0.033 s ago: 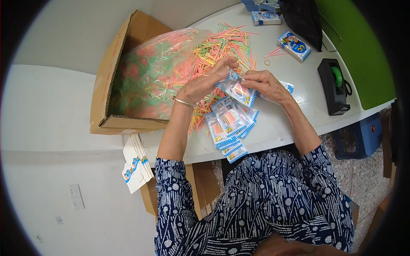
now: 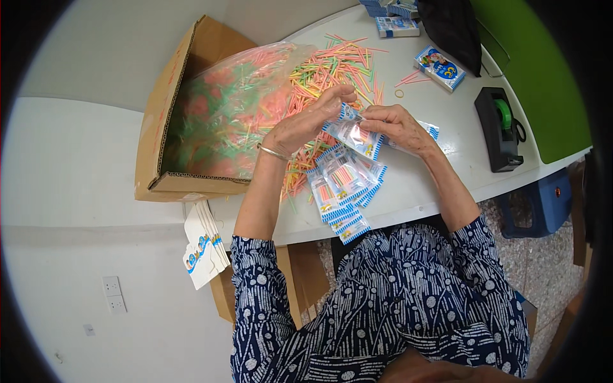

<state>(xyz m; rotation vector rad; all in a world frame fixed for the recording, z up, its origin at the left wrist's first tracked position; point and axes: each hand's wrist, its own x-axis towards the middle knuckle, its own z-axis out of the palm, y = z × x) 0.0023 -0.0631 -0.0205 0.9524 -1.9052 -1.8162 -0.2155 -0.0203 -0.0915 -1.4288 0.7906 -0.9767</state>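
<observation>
A small clear packet with blue-and-white striped ends (image 2: pixel 363 140) is between my hands, with thin pink and pale sticks inside. My left hand (image 2: pixel 303 124), wearing a bangle, is closed at the packet's upper left corner, its fingers bent. Thumb and fingers of my right hand (image 2: pixel 397 129) pinch the packet's upper right side. Just below lie several overlapping filled packets (image 2: pixel 341 175), reaching the table's near edge. Behind my left hand spreads a heap of thin pink, green and yellow sticks (image 2: pixel 341 67). Part of another striped packet (image 2: pixel 429 131) shows behind my right wrist.
Left stands an open cardboard box (image 2: pixel 156 143) holding a plastic bag of sticks (image 2: pixel 223 115). On the right are a black tape dispenser (image 2: pixel 498 131), a packet (image 2: pixel 440 68) and a rubber band (image 2: pixel 399 93). Farther back are a black bag (image 2: pixel 452 32) and more packs (image 2: pixel 397 27).
</observation>
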